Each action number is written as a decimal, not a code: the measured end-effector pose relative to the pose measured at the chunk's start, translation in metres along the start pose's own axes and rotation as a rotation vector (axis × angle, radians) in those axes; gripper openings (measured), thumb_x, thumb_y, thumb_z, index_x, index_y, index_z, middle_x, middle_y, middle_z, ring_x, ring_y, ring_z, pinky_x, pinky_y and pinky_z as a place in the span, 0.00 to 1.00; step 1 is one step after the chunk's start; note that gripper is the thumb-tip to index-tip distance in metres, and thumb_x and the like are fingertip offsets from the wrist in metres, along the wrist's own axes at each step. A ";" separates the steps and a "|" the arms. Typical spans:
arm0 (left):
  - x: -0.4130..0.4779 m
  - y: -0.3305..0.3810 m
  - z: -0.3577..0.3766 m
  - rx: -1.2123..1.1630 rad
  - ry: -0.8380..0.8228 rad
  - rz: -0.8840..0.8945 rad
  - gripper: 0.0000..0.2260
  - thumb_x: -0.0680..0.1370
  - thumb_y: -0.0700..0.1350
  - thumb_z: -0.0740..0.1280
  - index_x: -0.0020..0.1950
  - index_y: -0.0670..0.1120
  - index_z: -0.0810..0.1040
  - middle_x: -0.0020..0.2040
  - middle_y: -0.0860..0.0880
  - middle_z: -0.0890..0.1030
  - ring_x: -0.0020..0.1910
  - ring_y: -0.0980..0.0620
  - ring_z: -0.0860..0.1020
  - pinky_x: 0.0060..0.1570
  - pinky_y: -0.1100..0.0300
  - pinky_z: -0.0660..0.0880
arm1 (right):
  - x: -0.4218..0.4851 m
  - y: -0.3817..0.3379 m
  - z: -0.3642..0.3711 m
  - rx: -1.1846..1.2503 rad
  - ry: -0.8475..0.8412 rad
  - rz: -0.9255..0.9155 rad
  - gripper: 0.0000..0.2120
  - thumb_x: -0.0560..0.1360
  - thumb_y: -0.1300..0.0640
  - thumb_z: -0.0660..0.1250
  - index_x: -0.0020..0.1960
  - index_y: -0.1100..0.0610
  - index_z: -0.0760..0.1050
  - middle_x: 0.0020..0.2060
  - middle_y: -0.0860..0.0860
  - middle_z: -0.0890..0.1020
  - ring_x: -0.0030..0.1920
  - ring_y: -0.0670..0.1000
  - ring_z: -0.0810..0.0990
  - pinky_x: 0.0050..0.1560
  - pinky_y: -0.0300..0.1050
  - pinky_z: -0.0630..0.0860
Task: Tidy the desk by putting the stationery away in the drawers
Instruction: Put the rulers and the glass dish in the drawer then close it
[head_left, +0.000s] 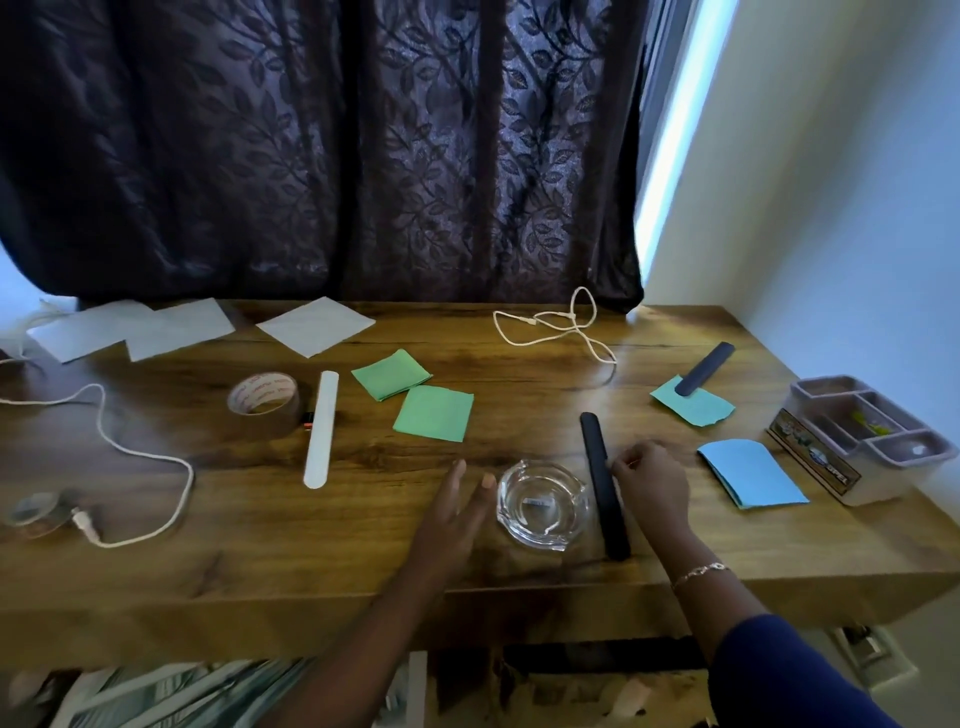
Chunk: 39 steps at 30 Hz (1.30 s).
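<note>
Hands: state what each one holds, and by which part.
Right hand pinches the near black strip at its right edge, about mid-length, strip flat on the desk. Left hand is open, holding nothing.

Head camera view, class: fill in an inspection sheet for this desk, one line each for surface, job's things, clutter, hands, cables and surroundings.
Surface: wooden desk, scattered with items.
Job's things: near black strip by the right hand; far black strip resting on a torn blue paper; white strip; two green papers; blue paper; white papers; brown tape roll; clear tape roll.
Clutter: glass ashtray; compartment tray at the right edge.
Hands: left hand open, flat; right hand fingers curled against the near strip, grip unclear.
Cables: white cable at back; white cable at left.
Surroundings: dark leaf-patterned curtain; open drawers below.
</note>
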<state>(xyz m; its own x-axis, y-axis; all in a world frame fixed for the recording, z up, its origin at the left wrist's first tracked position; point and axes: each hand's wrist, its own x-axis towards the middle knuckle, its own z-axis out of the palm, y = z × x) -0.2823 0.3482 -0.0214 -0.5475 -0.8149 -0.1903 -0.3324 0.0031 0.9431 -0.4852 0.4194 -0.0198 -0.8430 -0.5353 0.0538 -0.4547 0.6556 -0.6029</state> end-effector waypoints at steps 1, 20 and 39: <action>-0.002 -0.002 -0.005 -0.004 0.020 -0.010 0.29 0.77 0.58 0.57 0.76 0.51 0.55 0.76 0.48 0.58 0.74 0.48 0.60 0.70 0.51 0.59 | -0.006 -0.007 -0.001 0.030 0.055 -0.083 0.07 0.75 0.57 0.66 0.46 0.61 0.77 0.39 0.54 0.80 0.38 0.50 0.76 0.39 0.45 0.73; 0.039 -0.032 -0.162 -0.554 0.365 -0.223 0.18 0.75 0.62 0.57 0.54 0.51 0.74 0.60 0.47 0.76 0.59 0.46 0.73 0.64 0.46 0.70 | -0.054 -0.211 0.162 0.262 -0.592 -0.191 0.08 0.77 0.59 0.63 0.50 0.62 0.78 0.43 0.56 0.82 0.45 0.54 0.81 0.48 0.46 0.78; 0.049 -0.028 -0.154 -0.603 0.251 -0.211 0.16 0.80 0.55 0.53 0.45 0.48 0.75 0.50 0.42 0.82 0.48 0.46 0.80 0.49 0.53 0.77 | -0.058 -0.212 0.163 0.146 -0.515 -0.104 0.07 0.75 0.62 0.64 0.50 0.62 0.80 0.49 0.56 0.82 0.48 0.53 0.79 0.40 0.41 0.75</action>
<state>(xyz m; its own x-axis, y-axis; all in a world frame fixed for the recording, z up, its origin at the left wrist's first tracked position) -0.1812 0.2191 -0.0152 -0.2992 -0.8724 -0.3864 0.1130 -0.4346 0.8935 -0.2932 0.2246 -0.0254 -0.5290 -0.8092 -0.2557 -0.4531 0.5241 -0.7211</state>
